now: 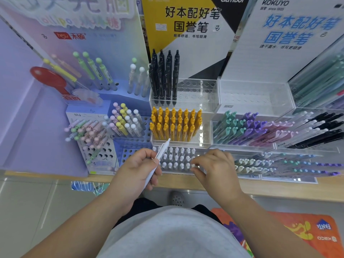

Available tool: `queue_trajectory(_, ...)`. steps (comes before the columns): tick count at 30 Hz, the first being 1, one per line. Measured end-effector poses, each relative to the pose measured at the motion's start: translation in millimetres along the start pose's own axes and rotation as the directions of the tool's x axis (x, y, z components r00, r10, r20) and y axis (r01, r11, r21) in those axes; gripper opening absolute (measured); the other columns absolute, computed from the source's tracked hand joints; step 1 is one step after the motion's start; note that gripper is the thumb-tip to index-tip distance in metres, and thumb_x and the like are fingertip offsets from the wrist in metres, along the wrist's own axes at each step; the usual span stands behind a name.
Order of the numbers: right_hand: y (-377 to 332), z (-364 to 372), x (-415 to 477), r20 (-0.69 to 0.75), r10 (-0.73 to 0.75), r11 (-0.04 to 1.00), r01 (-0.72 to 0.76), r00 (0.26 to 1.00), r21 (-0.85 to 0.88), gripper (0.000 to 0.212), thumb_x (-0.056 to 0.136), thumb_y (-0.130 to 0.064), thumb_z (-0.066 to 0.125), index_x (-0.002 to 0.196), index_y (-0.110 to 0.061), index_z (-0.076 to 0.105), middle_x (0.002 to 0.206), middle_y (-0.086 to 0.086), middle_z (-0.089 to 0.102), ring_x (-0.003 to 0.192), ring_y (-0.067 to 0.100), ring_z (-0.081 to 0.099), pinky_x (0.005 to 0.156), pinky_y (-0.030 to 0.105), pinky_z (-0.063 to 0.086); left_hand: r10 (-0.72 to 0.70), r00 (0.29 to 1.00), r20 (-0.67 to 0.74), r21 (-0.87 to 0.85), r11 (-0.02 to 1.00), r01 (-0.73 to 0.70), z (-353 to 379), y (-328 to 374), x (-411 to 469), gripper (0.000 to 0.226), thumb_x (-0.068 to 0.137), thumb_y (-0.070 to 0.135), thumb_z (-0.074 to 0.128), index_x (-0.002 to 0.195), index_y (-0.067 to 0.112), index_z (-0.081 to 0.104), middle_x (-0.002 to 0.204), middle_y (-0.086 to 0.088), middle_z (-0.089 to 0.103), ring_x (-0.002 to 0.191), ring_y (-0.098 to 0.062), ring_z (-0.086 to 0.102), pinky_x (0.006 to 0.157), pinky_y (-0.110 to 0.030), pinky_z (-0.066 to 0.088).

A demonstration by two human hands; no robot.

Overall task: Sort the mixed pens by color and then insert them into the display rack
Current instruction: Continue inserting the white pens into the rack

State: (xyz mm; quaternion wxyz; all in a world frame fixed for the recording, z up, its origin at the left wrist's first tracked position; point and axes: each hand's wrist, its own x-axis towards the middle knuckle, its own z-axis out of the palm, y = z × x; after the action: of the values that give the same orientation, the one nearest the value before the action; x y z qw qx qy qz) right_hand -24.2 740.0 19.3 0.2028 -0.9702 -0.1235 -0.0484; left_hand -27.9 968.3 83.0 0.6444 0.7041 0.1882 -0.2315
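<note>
Left hand: fingers curled round white pen, tilted.
Right hand: fingertips at racked white pens, front edge of shelf; grip unclear.

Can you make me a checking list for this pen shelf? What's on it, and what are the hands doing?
Surface: wooden counter carrying clear pen racks.
Job's things: white pen held tilted above the front rack, where white pens stand; yellow pens behind; black pens at the back, with empty holes beside them.
Clutter: red scoop at far left.
Hands: left hand grips the white pen; right hand has fingertips at the white pens' tops, pinch unclear.
Cables: nothing seen.
Surroundings: printed display boards behind; orange floor mat below.
</note>
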Motion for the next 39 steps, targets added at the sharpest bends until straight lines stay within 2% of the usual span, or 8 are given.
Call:
queue_trajectory(5, -8.1, -23.9, 3.7, 0.004, 0.106, 0.952, -0.103, 0.994, 0.29, 0.017, 0.078, -0.028, 0.083, 0.091, -0.023, 0.074, 0.079, -0.015, 0.07, 0.081, 0.006, 0.06, 0.073, 0.022, 0.047, 0.07, 0.997, 0.026, 0.074, 0.995, -0.072, 5.9, 1.7, -1.2, 0.007, 0.095, 0.004, 0.06, 0.097, 0.01, 0.061, 0.076, -0.005, 0.069, 0.064, -0.018, 0.059, 0.057, -0.03, 0.047)
queue_trajectory(10, -29.0, -70.8, 14.5, 0.283, 0.39, 0.385, -0.434, 0.876, 0.814, 0.009, 0.081, -0.022, 0.078, 0.089, -0.019, 0.076, 0.077, 0.0, 0.075, 0.068, 0.013, 0.068, 0.061, 0.017, 0.052, 0.14, 0.988, 0.067, 0.106, 0.984, -0.146, 25.1, 4.3, -1.1, 0.016, 0.089, 0.001, 0.069, 0.088, 0.017, 0.063, 0.073, 0.003, 0.066, 0.066, -0.016, 0.061, 0.059, -0.027, 0.048)
queue_trajectory(17, -28.8, -84.9, 9.2, 0.289, 0.411, 0.203, -0.396, 0.864, 0.895, 0.012, 0.074, -0.015, 0.078, 0.085, -0.01, 0.075, 0.072, 0.007, 0.074, 0.063, 0.011, 0.066, 0.059, 0.017, 0.05, 0.281, 0.945, 0.167, 0.181, 0.934, -0.309, 52.5, 13.7, 4.3, 0.03, 0.088, 0.006, 0.072, 0.081, 0.034, 0.064, 0.073, 0.001, 0.067, 0.069, -0.025, 0.065, 0.062, -0.03, 0.054)
queue_trajectory(21, -19.5, -88.4, 4.3, 0.272, 0.409, 0.225, -0.385, 0.871, 0.895, 0.021, 0.07, -0.021, 0.078, 0.089, -0.012, 0.076, 0.077, 0.011, 0.074, 0.069, 0.017, 0.067, 0.066, 0.021, 0.054, 0.327, 0.922, 0.207, 0.245, 0.895, -0.372, 56.2, 16.6, 5.1, 0.024, 0.085, 0.013, 0.076, 0.088, 0.034, 0.066, 0.086, 0.002, 0.068, 0.082, -0.025, 0.065, 0.077, -0.046, 0.057)
queue_trajectory(24, -7.1, -94.1, 4.1, 0.217, 0.457, 0.252, -0.359, 0.863, 0.899, 0.015, 0.072, -0.021, 0.077, 0.087, -0.019, 0.077, 0.075, 0.008, 0.073, 0.069, 0.015, 0.066, 0.064, 0.019, 0.052, 0.373, 0.915, 0.152, 0.415, 0.816, -0.401, 48.4, 17.5, 11.3, 0.02, 0.084, 0.03, 0.077, 0.098, 0.038, 0.065, 0.096, 0.017, 0.065, 0.092, -0.003, 0.061, 0.082, -0.028, 0.053)
queue_trajectory(28, 13.1, -104.3, 6.4, 0.123, 0.485, 0.366, -0.329, 0.866, 0.871, 0.014, 0.079, -0.012, 0.077, 0.089, -0.021, 0.076, 0.077, 0.005, 0.073, 0.069, 0.013, 0.066, 0.061, 0.016, 0.051, 0.526, 0.836, 0.156, 0.784, 0.449, -0.429, 17.9, 4.2, 26.6, 0.031, 0.085, 0.038, 0.073, 0.113, 0.03, 0.063, 0.108, 0.015, 0.057, 0.103, -0.01, 0.052, 0.088, -0.033, 0.045)
queue_trajectory(31, 22.9, -101.0, 8.9, 0.067, 0.477, 0.516, -0.341, 0.876, 0.786, 0.016, 0.081, -0.013, 0.078, 0.092, -0.024, 0.075, 0.077, -0.004, 0.072, 0.068, 0.008, 0.064, 0.062, 0.017, 0.051, 0.506, 0.849, 0.155, 0.887, 0.308, -0.345, 0.0, -13.4, 34.6, 0.045, 0.079, 0.034, 0.08, 0.12, 0.021, 0.066, 0.114, 0.0, 0.062, 0.104, -0.027, 0.056, 0.086, -0.045, 0.048)
queue_trajectory(39, 23.0, -59.3, 15.7, -0.036, 0.274, 0.865, -0.23, 0.961, 0.446, 0.014, 0.084, -0.024, 0.077, 0.098, -0.028, 0.075, 0.08, -0.017, 0.069, 0.073, 0.001, 0.064, 0.065, 0.015, 0.05, 0.488, 0.862, 0.135, 0.871, 0.357, -0.339, -11.5, -21.2, 41.8, 0.048, 0.082, 0.023, 0.08, 0.127, 0.015, 0.067, 0.125, -0.003, 0.062, 0.113, -0.028, 0.056, 0.096, -0.046, 0.047)
